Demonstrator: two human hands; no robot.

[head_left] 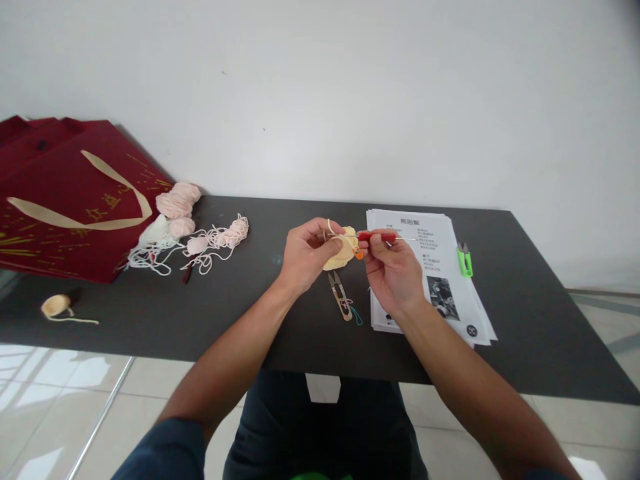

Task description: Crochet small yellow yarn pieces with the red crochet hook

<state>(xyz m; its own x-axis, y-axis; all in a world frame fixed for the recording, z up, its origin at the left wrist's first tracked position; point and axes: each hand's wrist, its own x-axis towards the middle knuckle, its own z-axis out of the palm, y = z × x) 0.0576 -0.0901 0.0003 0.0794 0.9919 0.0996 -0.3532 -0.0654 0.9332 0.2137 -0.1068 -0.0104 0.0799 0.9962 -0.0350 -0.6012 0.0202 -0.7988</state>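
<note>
Between thumb and fingers, my left hand (313, 253) pinches a pale yellow crochet piece (345, 252), and a strand of yarn loops over its index finger. My right hand (393, 270) grips a crochet hook (377, 237) by its red handle, the metal tip pointing left into the yellow piece. An orange stitch marker (358, 253) hangs at the piece's right edge. Just below the hands, thread snips (341, 297) lie on the table with a teal loop and small pink bits beside them. The exact stitch at the hook's tip is too small to make out.
Printed sheets (415, 267) lie under and beside my right hand, with green-handled snips (465, 260) on their right edge. At left are a dark red gift bag (75, 200), pink yarn (179, 200), white yarn (155, 232) and a small cream crocheted cup (56, 305). A white wall stands behind the dark table (280, 333).
</note>
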